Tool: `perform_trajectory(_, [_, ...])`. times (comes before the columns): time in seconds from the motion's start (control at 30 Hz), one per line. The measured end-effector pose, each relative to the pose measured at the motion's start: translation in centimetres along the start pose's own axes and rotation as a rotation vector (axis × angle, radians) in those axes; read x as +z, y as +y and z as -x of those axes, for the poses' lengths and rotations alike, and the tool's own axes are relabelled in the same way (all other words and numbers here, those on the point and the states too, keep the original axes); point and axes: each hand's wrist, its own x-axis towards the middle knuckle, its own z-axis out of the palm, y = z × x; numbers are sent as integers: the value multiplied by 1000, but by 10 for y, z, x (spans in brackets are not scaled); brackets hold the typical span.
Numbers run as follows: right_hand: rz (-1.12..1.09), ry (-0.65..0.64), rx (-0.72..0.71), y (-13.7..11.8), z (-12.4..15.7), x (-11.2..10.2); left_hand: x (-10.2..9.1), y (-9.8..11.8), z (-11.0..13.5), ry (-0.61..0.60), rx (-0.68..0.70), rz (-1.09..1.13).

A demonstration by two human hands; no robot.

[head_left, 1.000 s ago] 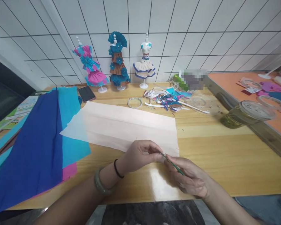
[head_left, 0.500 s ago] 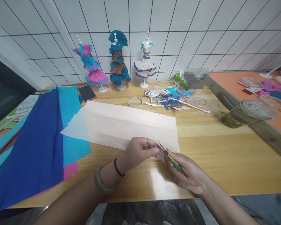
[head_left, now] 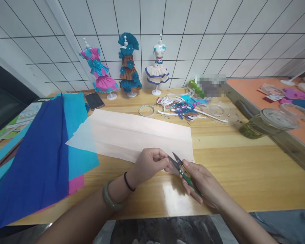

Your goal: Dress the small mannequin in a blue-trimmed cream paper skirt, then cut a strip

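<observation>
A long sheet of pale pink crepe paper (head_left: 132, 134) lies across the wooden table (head_left: 244, 169). My left hand (head_left: 149, 164) pinches the near edge of that sheet, fingers closed on it. My right hand (head_left: 202, 181) grips small green-handled thread snips (head_left: 181, 167), whose blades stand apart and point at the paper edge beside my left fingers.
Dark blue, teal and pink paper sheets (head_left: 45, 152) overlap on the left. Three small mannequins in paper dresses (head_left: 128, 64), a phone (head_left: 94, 101), a tape ring (head_left: 146, 110) and a heap of paper scraps (head_left: 184, 108) sit at the back. A lidded jar (head_left: 266, 123) lies at right by an orange table (head_left: 254, 89).
The snips' blades have opened and risen toward the paper edge. My right hand has shifted its grip on the handles; my left hand has stayed pinching the sheet.
</observation>
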Motion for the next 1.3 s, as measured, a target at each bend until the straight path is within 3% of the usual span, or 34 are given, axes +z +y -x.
perform_trajectory(0.27, [13, 25, 14, 1, 2, -3, -1, 2, -1, 96, -1, 50])
perform_trajectory(0.47, [175, 92, -55, -3, 3, -8, -11, 3, -8, 265, 75, 46])
perform_trajectory(0.6, [296, 126, -134, -6, 3, -7, -10, 0, -9, 214, 87, 21])
perform_trajectory(0.67, [359, 132, -169, -6, 3, -5, -5, -2, -7, 190, 145, -77])
perform_trajectory(0.8, [498, 162, -233, -6, 2, 2, 2, -8, -2, 225, 366, -490])
perform_trajectory(1.0, [725, 205, -377, -4, -2, 12, 1, -17, -2, 251, 614, -916])
perform_trajectory(1.3, [953, 252, -424, -1, -6, 22, -2, -16, -1, 254, 785, -1329])
